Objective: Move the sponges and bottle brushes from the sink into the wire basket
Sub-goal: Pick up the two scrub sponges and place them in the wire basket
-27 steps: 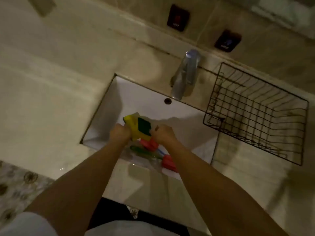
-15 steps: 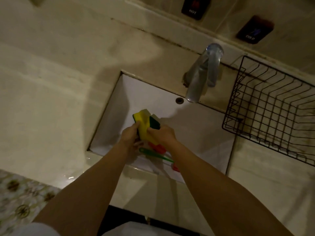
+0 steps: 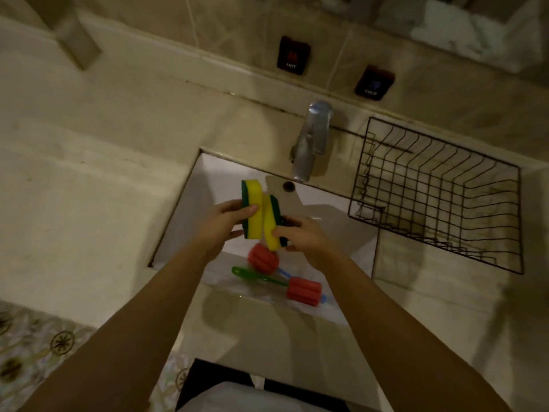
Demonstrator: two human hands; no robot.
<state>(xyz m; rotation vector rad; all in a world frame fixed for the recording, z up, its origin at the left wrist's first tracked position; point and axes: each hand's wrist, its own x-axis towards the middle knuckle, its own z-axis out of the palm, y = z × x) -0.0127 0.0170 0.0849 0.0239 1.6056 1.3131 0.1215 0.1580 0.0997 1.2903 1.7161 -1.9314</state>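
Observation:
Over the white sink (image 3: pixel 190 209), my left hand (image 3: pixel 221 223) grips one yellow-and-green sponge (image 3: pixel 252 203) held on edge. My right hand (image 3: pixel 303 237) grips a second yellow-and-green sponge (image 3: pixel 271 224) right beside the first; the two sponges touch. Below them in the sink lie two bottle brushes: one with a red foam head (image 3: pixel 263 258) and a blue handle, one with a green handle (image 3: pixel 255 276) and a red foam head (image 3: pixel 303 292). The black wire basket (image 3: pixel 439 162) stands on the counter to the right of the sink, with nothing in it.
A chrome tap (image 3: pixel 312 141) overhangs the sink's back edge, between the sink and the basket. Two dark HOT (image 3: pixel 292 56) and COLD (image 3: pixel 373 83) buttons sit on the wall behind. Beige counter (image 3: pixel 89 188) extends to the left; patterned floor shows at the lower left.
Both hands have lifted out of the sink, each now holding its own sponge upright, apart from the single bundle gripped earlier. The brushes stay lying in the sink.

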